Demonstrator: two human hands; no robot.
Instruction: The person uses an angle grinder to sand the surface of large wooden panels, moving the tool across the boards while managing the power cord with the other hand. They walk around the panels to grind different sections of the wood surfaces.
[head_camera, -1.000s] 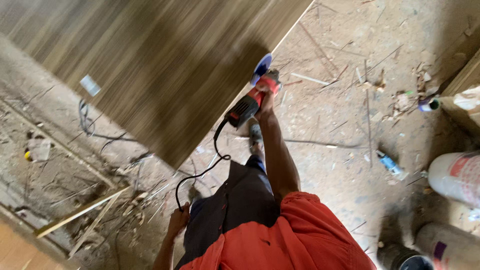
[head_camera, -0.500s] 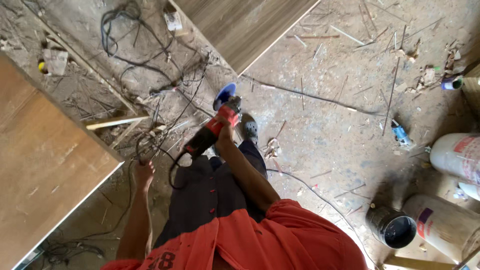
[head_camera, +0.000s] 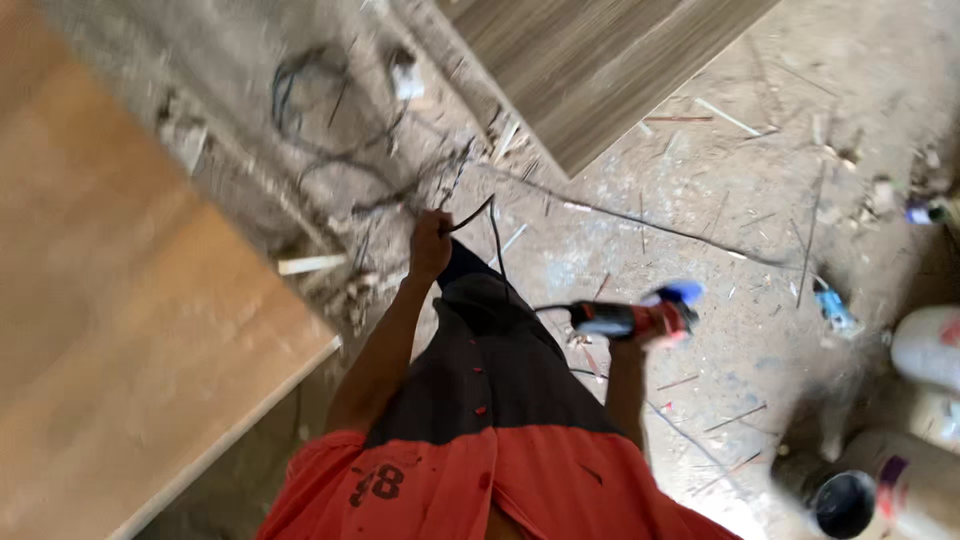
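The fingers of the right hand (head_camera: 640, 335) are clenched around the body of a red and black power tool (head_camera: 625, 320), a handheld grinder by its look, with a blue guard (head_camera: 680, 293) at its far end; the tool is held level, off the floor, just right of the person's dark trousers. The fingers of the left hand (head_camera: 430, 245) are closed on a loop of black power cable (head_camera: 480, 215), which runs from that hand back toward the rear of the tool. The frame is motion-blurred, so the exact grip on the cable cannot be resolved. The person wears an orange shirt (head_camera: 480, 480) and stands on a dusty floor (head_camera: 700, 200) littered with wood slivers and offcuts. To the left, near the person, lies 1 light brown board (head_camera: 130, 330). Ahead, farther off, 1 grey wood-grain panel (head_camera: 590, 70) lies on the floor, with more tangled cable (head_camera: 310, 100) to its left. To the right stand pale sacks (head_camera: 925, 345) and a dark round can (head_camera: 840, 500). Risk assessment: the cable lies close to the feet and to the loose tangle on the floor, so a snag or trip appears possible. If the cable is pulled taut, it could jerk the tool in the right hand. Loose debris underfoot could also cause a slip while the tool is carried.
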